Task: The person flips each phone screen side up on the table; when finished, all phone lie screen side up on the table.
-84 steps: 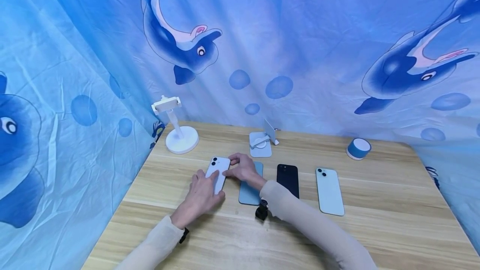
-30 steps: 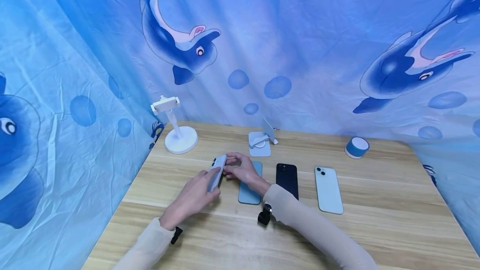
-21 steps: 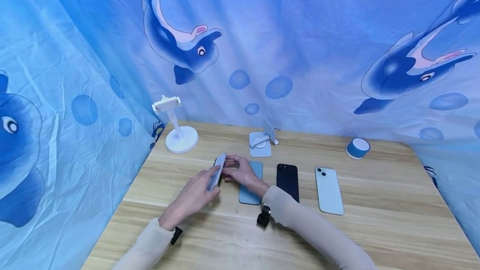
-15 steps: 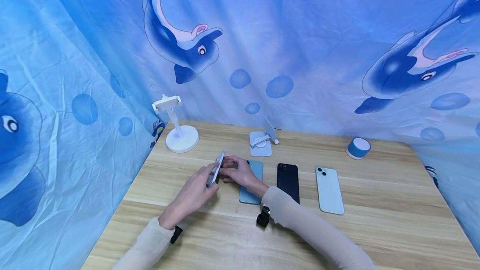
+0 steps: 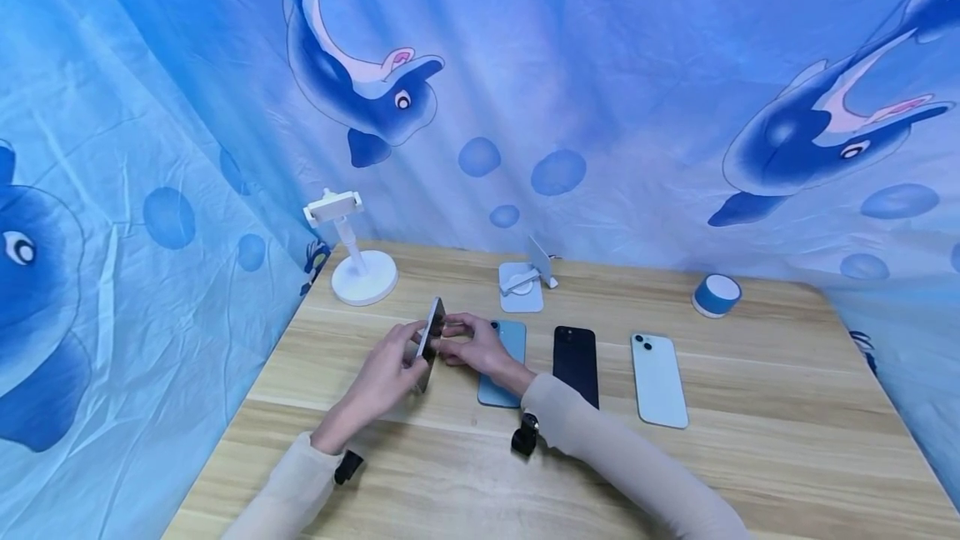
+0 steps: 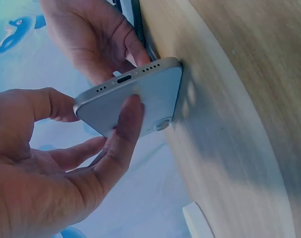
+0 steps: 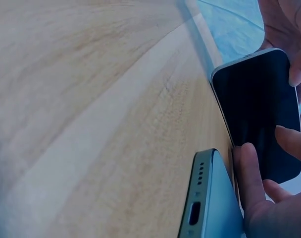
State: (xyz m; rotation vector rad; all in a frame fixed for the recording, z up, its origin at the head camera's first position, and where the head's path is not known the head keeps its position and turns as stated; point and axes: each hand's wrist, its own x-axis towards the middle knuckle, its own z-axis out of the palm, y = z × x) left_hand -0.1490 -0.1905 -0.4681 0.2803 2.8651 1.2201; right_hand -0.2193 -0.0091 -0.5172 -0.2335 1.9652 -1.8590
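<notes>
My left hand point(image 5: 378, 377) grips a light-coloured smartphone point(image 6: 158, 89) tilted up on its long edge. In the left wrist view, the thumb is at an edge and a finger presses the back; a camera lens and the charging port show. Its dark screen point(image 7: 254, 104) faces my right hand point(image 5: 480, 348). The right hand's fingertips touch the screen side and lie by the lower edge, relaxed rather than wrapped around the phone. Under the right hand lies a blue smartphone point(image 5: 498, 386), partly covered by that hand.
A black phone point(image 5: 576, 357) and a pale green phone point(image 5: 662, 382) lie to the right on the wooden table point(image 5: 480, 490). Behind stand a white phone stand point(image 5: 363, 277), a folding stand point(image 5: 520, 298) and a blue-white cylinder point(image 5: 716, 297). A dolphin-print curtain point(image 5: 637, 65) borders the table.
The light phone lay back up under both hands; it has since been raised onto its edge and turned, so its dark screen faces right. The left hand has shifted slightly left.
</notes>
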